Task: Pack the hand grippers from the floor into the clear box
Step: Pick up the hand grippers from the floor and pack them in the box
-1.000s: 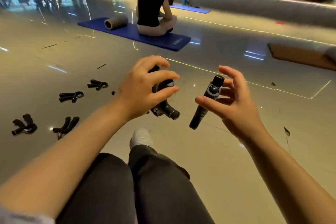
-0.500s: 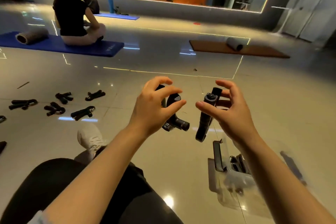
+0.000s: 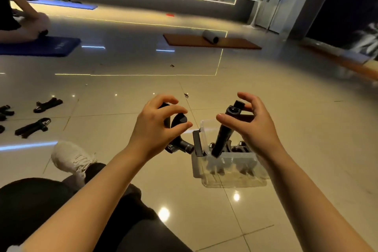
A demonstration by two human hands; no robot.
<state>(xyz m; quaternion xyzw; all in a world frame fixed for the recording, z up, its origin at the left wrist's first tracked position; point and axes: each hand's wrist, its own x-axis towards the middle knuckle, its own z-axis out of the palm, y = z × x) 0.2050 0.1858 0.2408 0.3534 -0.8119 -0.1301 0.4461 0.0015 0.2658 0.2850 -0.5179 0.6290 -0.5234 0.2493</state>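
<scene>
Hand grippers: one gripper (image 3: pixel 176 129) clamped in my left hand (image 3: pixel 157 129), another gripper (image 3: pixel 224 131) pinched in my right hand (image 3: pixel 251 125), w/ clear box (image 3: pixel 229 166) at 6 o'clock below it.

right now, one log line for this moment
left hand: holds hand gripper | right hand: holds second gripper over clear box | floor grippers: unpacked

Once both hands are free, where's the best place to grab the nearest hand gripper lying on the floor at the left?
Probably the two black handles of the hand gripper, closed together, coming from above: they lie flat, side by side, away from the metal spring end.
</scene>
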